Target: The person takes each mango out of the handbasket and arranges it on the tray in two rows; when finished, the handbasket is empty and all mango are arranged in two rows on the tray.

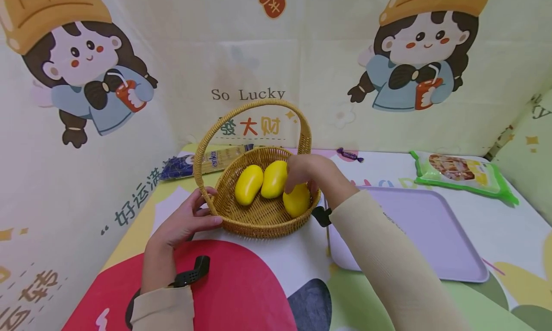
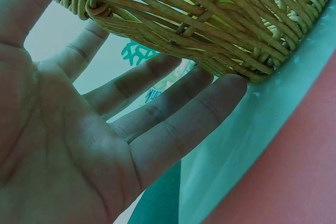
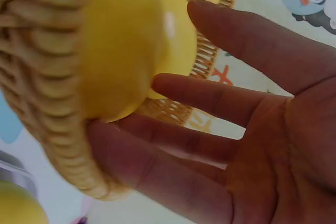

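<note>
Mango [image 1: 296,204], smooth, oval, touches right hand [image 1: 311,172], fingers apart; left hand [image 1: 183,220] grips wicker basket [image 1: 258,230].

The basket [image 1: 262,229] stands on the table [image 1: 276,260], with three mangoes [image 1: 273,180] inside, side by side, the right one nearest the front. The left hand [image 1: 185,221] touches the basket's left rim; the right hand [image 1: 308,170] is over the right mango, its forearm crossing above the left part of the tray [image 1: 431,235]. The tray lies right of the basket. Behind the basket, to the left, is a pack [image 1: 207,162]; behind the tray lie a candy [image 1: 350,154] and, farther right, a bag [image 1: 465,175].
</note>
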`<state>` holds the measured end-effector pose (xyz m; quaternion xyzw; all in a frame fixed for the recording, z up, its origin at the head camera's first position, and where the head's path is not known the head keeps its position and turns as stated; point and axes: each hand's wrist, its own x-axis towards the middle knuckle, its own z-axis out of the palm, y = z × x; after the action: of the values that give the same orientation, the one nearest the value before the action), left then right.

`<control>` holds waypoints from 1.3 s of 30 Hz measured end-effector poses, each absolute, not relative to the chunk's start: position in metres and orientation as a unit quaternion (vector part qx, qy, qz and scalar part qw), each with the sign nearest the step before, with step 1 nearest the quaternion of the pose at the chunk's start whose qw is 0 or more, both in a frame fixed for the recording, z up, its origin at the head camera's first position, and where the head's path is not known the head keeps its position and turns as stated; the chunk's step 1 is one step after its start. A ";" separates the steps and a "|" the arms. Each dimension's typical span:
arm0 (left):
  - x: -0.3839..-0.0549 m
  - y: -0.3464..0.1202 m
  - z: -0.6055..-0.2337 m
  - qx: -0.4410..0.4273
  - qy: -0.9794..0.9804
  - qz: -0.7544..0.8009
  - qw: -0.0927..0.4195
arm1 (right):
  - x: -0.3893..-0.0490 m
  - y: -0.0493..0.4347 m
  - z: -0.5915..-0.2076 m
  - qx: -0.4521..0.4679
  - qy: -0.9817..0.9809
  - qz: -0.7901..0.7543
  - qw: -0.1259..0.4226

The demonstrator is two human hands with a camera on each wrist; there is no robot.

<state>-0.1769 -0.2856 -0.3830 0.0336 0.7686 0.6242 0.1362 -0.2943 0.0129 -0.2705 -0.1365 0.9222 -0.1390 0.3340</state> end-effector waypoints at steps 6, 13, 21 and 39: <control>-0.178 -0.286 -0.383 0.035 0.763 0.631 0.136 | -0.294 0.013 -0.274 -0.142 0.918 -0.143 0.342; -0.177 -0.286 -0.383 0.036 0.763 0.631 0.133 | -0.294 0.014 -0.277 -0.165 0.912 -0.140 0.349; -0.176 -0.287 -0.383 0.034 0.764 0.630 0.134 | -0.292 0.014 -0.281 -0.171 0.914 -0.145 0.339; -0.178 -0.285 -0.384 0.036 0.760 0.634 0.139 | -0.291 0.012 -0.283 -0.177 0.915 -0.138 0.335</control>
<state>-0.1782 -0.2852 -0.3845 0.0359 0.7600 0.6339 0.1392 -0.2906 0.0119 -0.2826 -0.1767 0.9152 -0.1382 0.3347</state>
